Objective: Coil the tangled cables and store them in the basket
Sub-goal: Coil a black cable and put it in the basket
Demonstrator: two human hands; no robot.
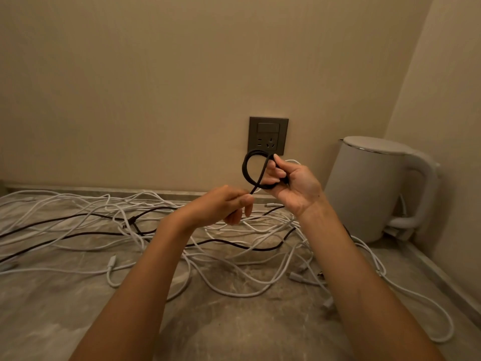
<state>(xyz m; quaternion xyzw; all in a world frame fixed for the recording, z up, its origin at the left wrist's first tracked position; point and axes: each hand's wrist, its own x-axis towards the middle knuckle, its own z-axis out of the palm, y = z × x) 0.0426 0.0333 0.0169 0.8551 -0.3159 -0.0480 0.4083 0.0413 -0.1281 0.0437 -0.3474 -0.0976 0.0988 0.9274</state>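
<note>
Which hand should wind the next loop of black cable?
Probably left: the left hand pinches the free strand of thin black cable, while the right hand is busy holding the finished black loop.

We record the black cable (244, 169), wound in a loop, as a uniform matt black. Most of the strands spread over the counter are white cables (270, 222). Among them run a few dark cables (131, 220), black or very dark brown; we cannot tell which. The countertop (234, 332) is grey-brown stone with pale, cloudy marbling. The wall (156, 74) is plain beige. The socket plate (268, 135) is dark grey with a lighter metallic edge. The kettle (364, 194) is off-white, with a thin silvery band under its lid.
</note>
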